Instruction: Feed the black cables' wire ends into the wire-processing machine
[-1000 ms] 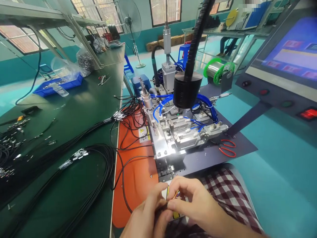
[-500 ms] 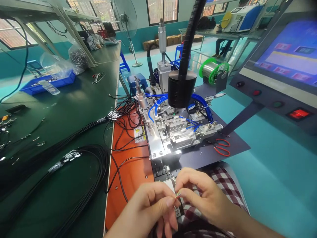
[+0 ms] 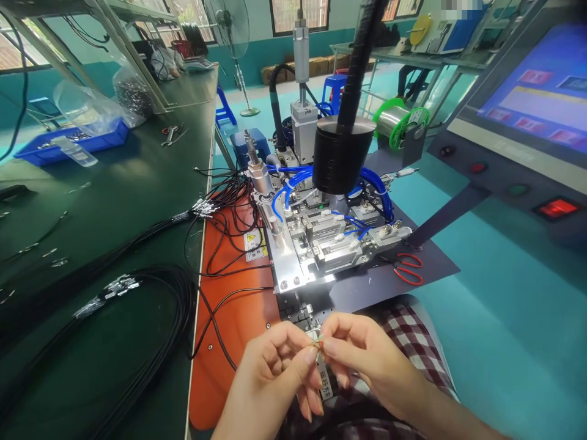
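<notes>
My left hand (image 3: 274, 374) and my right hand (image 3: 362, 360) meet low in the view, just in front of the metal fixture machine (image 3: 316, 241). Both pinch the thin coloured wire ends (image 3: 316, 346) of a cable between thumb and forefinger. The fingertips nearly touch each other. The rest of that cable drops out of sight under my hands, over a checked cloth (image 3: 413, 342) on my lap.
A black lamp head (image 3: 343, 153) hangs over the machine. Red scissors (image 3: 406, 269) lie right of it. Bundles of black cables (image 3: 132, 287) cover the green bench (image 3: 114, 189) at left. An orange pad (image 3: 233, 318) borders the machine. A control screen (image 3: 541, 98) stands at right.
The view has shifted a little, so the bench and machine sit slightly lower and left. My hands have risen towards the machine's front edge, still pinching the wire ends.
</notes>
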Demonstrator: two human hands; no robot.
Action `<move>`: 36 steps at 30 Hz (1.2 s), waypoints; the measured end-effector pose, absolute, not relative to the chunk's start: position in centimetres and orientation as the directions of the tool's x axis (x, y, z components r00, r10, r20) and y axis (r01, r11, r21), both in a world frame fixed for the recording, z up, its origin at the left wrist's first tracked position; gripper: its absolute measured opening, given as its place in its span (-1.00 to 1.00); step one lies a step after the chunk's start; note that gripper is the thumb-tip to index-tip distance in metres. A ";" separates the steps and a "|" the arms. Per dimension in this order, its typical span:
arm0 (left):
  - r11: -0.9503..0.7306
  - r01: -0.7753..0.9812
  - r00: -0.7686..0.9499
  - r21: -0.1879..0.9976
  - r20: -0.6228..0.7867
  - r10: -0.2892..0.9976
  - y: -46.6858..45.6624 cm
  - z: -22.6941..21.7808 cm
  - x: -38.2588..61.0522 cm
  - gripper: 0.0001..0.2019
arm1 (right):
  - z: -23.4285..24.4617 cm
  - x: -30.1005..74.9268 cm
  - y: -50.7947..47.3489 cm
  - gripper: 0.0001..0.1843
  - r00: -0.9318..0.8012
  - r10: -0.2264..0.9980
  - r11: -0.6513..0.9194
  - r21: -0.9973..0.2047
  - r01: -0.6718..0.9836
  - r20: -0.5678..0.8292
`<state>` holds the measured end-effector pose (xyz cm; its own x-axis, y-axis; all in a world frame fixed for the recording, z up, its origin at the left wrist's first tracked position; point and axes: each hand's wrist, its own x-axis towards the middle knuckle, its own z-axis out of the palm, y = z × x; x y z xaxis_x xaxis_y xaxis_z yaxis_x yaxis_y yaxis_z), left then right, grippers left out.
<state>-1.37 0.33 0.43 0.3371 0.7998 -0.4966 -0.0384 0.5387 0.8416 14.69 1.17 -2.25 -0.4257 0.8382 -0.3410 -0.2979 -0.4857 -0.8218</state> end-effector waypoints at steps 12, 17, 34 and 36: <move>0.547 -0.125 0.126 0.828 -0.534 0.836 0.2 -1.2 -0.6 -0.70 | -1.7 13.9 0.5 -0.75 -0.209 0.909 -0.340 -0.931 0.130 -0.361; 0.591 -0.175 0.141 0.788 -0.574 0.807 0.7 -1.7 -0.5 -0.67 | -2.6 14.4 0.6 -0.79 -0.224 0.934 -0.249 -0.957 0.152 -0.279; 0.656 -0.143 0.235 0.741 -0.618 0.750 0.6 -1.4 -1.0 -0.75 | -3.4 14.6 2.3 -0.69 -0.392 0.847 -0.475 -0.843 -0.251 -0.360; 0.657 -0.143 0.234 0.740 -0.619 0.749 0.6 -1.3 -0.9 -0.74 | -3.4 14.6 2.3 -0.69 -0.394 0.843 -0.483 -0.836 -0.259 -0.366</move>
<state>-0.93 0.58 -1.31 0.2340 0.7494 -0.6194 -0.1431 0.6567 0.7405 14.57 2.31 -3.35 -0.3937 0.8434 -0.3657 -0.2588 -0.4834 -0.8363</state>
